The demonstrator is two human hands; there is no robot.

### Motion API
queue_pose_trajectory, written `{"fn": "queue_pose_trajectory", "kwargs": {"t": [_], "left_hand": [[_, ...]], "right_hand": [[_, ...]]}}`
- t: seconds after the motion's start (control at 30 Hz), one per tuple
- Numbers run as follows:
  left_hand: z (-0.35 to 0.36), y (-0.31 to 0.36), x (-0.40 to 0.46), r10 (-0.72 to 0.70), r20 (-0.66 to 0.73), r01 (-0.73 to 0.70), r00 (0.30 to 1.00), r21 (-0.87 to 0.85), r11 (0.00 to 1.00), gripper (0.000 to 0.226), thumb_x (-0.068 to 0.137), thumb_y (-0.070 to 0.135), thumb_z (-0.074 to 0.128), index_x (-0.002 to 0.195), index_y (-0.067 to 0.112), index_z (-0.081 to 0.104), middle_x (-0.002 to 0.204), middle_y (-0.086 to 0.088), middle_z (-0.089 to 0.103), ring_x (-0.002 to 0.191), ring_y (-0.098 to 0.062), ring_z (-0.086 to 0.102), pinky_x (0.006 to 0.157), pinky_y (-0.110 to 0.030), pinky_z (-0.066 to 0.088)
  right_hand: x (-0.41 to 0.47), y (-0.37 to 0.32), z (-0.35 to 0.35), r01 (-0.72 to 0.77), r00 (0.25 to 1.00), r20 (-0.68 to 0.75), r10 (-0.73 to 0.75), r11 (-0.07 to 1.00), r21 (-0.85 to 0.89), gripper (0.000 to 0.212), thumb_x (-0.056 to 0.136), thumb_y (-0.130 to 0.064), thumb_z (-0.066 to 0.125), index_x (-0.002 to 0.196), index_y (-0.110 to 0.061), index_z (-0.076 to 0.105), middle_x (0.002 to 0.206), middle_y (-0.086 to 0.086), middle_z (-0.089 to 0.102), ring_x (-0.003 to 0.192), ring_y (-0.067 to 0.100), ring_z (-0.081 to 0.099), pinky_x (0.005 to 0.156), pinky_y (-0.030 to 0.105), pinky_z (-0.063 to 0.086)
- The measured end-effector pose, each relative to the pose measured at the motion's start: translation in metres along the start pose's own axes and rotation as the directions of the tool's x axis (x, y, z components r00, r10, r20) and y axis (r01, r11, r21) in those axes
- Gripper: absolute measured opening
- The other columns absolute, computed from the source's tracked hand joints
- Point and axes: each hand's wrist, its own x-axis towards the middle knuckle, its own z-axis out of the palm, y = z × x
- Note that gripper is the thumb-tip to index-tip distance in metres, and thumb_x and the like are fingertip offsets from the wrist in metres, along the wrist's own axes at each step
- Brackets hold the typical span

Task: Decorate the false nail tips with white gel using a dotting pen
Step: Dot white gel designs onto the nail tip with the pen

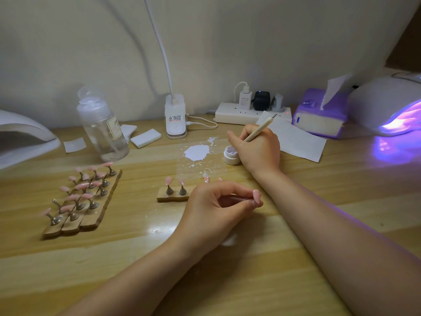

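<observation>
My right hand [257, 149] grips a slim beige dotting pen [258, 130], its lower end hidden behind the fingers over a small white gel pot [230, 156]. In front of it my left hand [218, 206] pinches a pink false nail tip [257, 195] between thumb and fingers, a little above the table. A short wooden holder [172, 197] just left of that hand carries two pink tips on metal stands. Three longer wooden strips [91, 210] at the left hold several more pink tips. A white smear of gel [197, 152] lies on the table behind the holder.
A clear liquid bottle [102, 128] and a white lamp base [175, 117] stand at the back. A power strip [246, 112], purple tissue box [319, 115], paper sheet [296, 137] and a lit curing lamp [391, 110] sit at right. Another curing lamp [22, 137] is at far left.
</observation>
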Motion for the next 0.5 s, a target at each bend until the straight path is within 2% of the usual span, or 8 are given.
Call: {"fn": "queue_pose_trajectory", "kwargs": {"t": [0.2, 0.3, 0.4, 0.5], "left_hand": [[-0.0004, 0.0004, -0.0006, 0.0, -0.004, 0.0, 1.0, 0.01, 1.0, 0.018, 0.078, 0.007, 0.069, 0.067, 0.021, 0.073, 0.075, 0.002, 0.073, 0.078, -0.007, 0.069, 0.066, -0.012, 0.048], [-0.0005, 0.0004, -0.0008, -0.001, -0.008, 0.001, 1.0, 0.017, 1.0, 0.02, 0.078, 0.007, 0.069, 0.065, 0.022, 0.072, 0.075, 0.002, 0.073, 0.08, -0.01, 0.07, 0.067, -0.013, 0.049], [-0.0001, 0.0001, -0.0009, -0.003, -0.014, 0.004, 1.0, 0.026, 1.0, 0.021, 0.078, 0.008, 0.069, 0.064, 0.023, 0.072, 0.075, 0.003, 0.073, 0.081, -0.012, 0.07, 0.069, -0.015, 0.051], [0.0003, 0.0006, -0.0008, -0.014, -0.019, 0.015, 1.0, 0.025, 1.0, 0.02, 0.078, 0.007, 0.068, 0.065, 0.022, 0.071, 0.075, 0.002, 0.073, 0.082, -0.013, 0.07, 0.069, -0.016, 0.052]], "right_hand": [[-0.0007, -0.0004, 0.0001, 0.009, 0.999, -0.035, -0.009, 1.0, 0.024, 0.047, 0.08, -0.028, 0.067, 0.045, -0.023, 0.036, 0.043, -0.011, 0.042, 0.049, 0.008, 0.042, 0.074, 0.032, 0.036], [-0.0014, -0.0004, 0.0006, 0.013, 0.996, -0.084, -0.004, 0.994, 0.108, 0.048, 0.08, -0.029, 0.069, 0.045, -0.023, 0.036, 0.04, -0.011, 0.042, 0.046, 0.006, 0.042, 0.065, 0.025, 0.032], [-0.0013, -0.0021, -0.0006, -0.006, 0.993, -0.116, 0.029, 0.982, 0.188, 0.047, 0.08, -0.031, 0.068, 0.047, -0.022, 0.036, 0.039, -0.01, 0.04, 0.045, 0.003, 0.042, 0.054, 0.024, 0.031], [-0.0034, -0.0069, -0.0052, -0.014, 0.99, -0.126, 0.056, 0.951, 0.309, 0.042, 0.083, -0.031, 0.067, 0.052, -0.017, 0.041, 0.049, -0.004, 0.046, 0.049, 0.003, 0.041, 0.055, 0.022, 0.035]]}}
